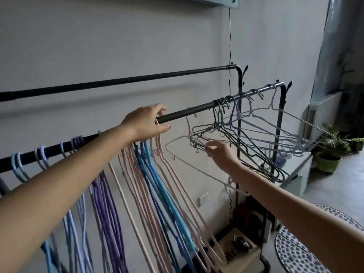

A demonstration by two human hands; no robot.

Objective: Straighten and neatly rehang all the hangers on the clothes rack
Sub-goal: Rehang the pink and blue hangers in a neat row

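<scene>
— What's closest to the camera?

— Two bare forearms reaching out. Below the left one hang padded, rope-textured hangers: lilac and purple hangers [104, 196], then blue hangers [167, 196] and pale pink hangers [141, 194], long and narrow, packed close on the front rail [187, 113], a smooth black metal tube.

— And the grips?

— The left hand [145, 125] rests on that rail above the pink hooks, fingers curled over the bar — whether it pinches a hook I cannot tell. The right hand [220, 152] closes its fingertips on the lower wire of a tangled bunch of thin wire hangers [246, 134], grey and greenish, tilted and crossing one another, hooked further along the same rail.

— Anything readable?

— A cardboard box [238, 251] on the floor shows dark lettering, too blurred to read. Behind runs a second black rail [137, 77], bare, against the grey wall [118, 36].
</scene>
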